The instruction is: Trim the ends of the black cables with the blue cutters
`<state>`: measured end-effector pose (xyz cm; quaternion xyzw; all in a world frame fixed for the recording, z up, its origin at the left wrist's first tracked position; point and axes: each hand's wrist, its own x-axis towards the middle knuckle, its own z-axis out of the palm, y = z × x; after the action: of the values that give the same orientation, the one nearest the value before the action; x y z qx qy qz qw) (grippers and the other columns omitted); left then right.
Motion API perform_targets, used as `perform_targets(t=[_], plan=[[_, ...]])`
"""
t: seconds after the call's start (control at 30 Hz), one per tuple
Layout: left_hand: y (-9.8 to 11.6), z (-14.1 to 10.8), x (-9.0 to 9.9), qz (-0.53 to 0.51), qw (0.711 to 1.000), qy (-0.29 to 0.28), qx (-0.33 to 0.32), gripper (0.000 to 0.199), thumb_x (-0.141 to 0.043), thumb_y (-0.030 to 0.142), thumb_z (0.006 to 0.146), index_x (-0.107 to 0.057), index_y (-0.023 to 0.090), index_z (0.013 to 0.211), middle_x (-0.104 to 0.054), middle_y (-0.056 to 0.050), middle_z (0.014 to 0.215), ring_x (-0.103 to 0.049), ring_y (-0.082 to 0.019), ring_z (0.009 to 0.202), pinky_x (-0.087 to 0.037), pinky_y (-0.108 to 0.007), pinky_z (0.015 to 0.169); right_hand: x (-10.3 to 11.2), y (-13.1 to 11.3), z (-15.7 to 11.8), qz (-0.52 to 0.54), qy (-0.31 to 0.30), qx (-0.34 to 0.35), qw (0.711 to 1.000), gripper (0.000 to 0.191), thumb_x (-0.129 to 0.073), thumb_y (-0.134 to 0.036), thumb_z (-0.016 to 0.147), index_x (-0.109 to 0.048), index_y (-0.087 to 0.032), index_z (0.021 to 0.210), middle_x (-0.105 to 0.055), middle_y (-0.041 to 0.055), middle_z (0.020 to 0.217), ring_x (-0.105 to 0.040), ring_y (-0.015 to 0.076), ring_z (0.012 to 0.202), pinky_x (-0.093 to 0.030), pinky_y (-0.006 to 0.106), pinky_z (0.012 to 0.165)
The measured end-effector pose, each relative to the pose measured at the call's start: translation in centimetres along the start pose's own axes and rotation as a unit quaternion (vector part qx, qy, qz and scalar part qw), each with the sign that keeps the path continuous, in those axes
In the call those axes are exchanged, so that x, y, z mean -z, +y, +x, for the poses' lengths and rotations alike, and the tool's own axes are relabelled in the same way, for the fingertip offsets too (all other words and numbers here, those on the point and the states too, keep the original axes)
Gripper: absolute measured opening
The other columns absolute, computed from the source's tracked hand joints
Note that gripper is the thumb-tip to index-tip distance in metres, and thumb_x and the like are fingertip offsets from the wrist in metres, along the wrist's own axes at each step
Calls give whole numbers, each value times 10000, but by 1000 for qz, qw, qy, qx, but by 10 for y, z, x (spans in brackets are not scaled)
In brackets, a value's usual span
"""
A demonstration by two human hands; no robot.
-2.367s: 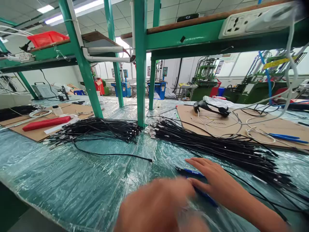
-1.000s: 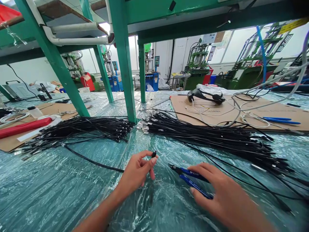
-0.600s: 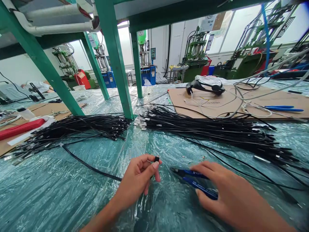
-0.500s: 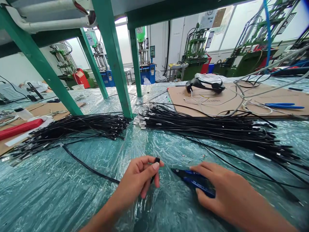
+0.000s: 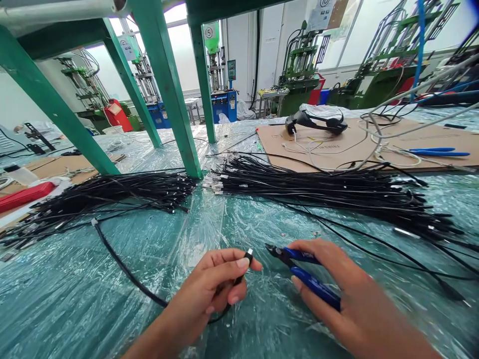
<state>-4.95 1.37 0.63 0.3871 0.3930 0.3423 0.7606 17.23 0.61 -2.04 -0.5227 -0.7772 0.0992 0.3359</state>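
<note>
Pinched in my left hand (image 5: 220, 281) is the end of a black cable (image 5: 129, 273), its small metal plug pointing up between thumb and fingers. The cable passes behind my left wrist and runs to a second connector lying on the left. My right hand (image 5: 337, 284) holds blue-handled cutters (image 5: 314, 286), their dark jaws pointing at the left hand without touching the plug. A large bundle of black cables (image 5: 318, 194) lies beyond my right hand, and another black bundle (image 5: 112, 194) lies at the left.
A green post (image 5: 168, 89) stands between the bundles. On a cardboard sheet (image 5: 277, 144) at the back right lie a black headset (image 5: 316, 122), pale wires and blue-handled pliers (image 5: 441, 152). A red case (image 5: 26, 196) sits far left.
The cutters' handles have spread apart in my right hand. In my left hand the cable end has turned, so its metal plug now shows. The whole view has shifted slightly.
</note>
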Motion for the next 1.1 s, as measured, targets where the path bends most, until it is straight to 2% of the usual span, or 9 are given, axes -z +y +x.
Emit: perform_targets(t=[0.27, 0.43, 0.77, 1.1], plan=[[-3, 1, 1, 15, 1000, -6, 9, 207, -588, 312, 867, -696, 137, 844, -376, 88, 412, -139, -41, 363, -60, -185, 370, 1, -2, -5, -73, 62, 94, 991, 308, -625, -312, 771, -606, -286, 1077, -659, 54, 980, -662, 203, 836, -569, 330, 683], [0, 0, -2, 28, 999, 7, 27, 203, -601, 325, 854, -682, 141, 831, -390, 88, 418, -124, -41, 362, -65, -195, 373, 1, -1, -6, -74, 64, 98, 990, 300, -623, -307, 757, -635, -290, 1057, -665, 46, 970, -666, 206, 826, -562, 330, 678], [-1, -2, -1, 35, 999, -2, 21, 208, -613, 337, 837, -683, 142, 824, -388, 84, 411, -151, -46, 373, -63, -207, 395, 2, -2, -4, -58, 66, 107, 990, 266, -611, -280, 778, -639, -274, 1042, -668, 46, 939, -671, 172, 779, -572, 274, 635], [-2, -2, -1, 41, 999, -6, 22, 211, -607, 338, 845, -681, 142, 818, -384, 83, 415, -151, -51, 378, -64, -216, 394, 3, -3, -4, -57, 50, 104, 992, 275, -617, -270, 776, -631, -281, 1050, -668, 28, 949, -675, 163, 788, -576, 263, 649]])
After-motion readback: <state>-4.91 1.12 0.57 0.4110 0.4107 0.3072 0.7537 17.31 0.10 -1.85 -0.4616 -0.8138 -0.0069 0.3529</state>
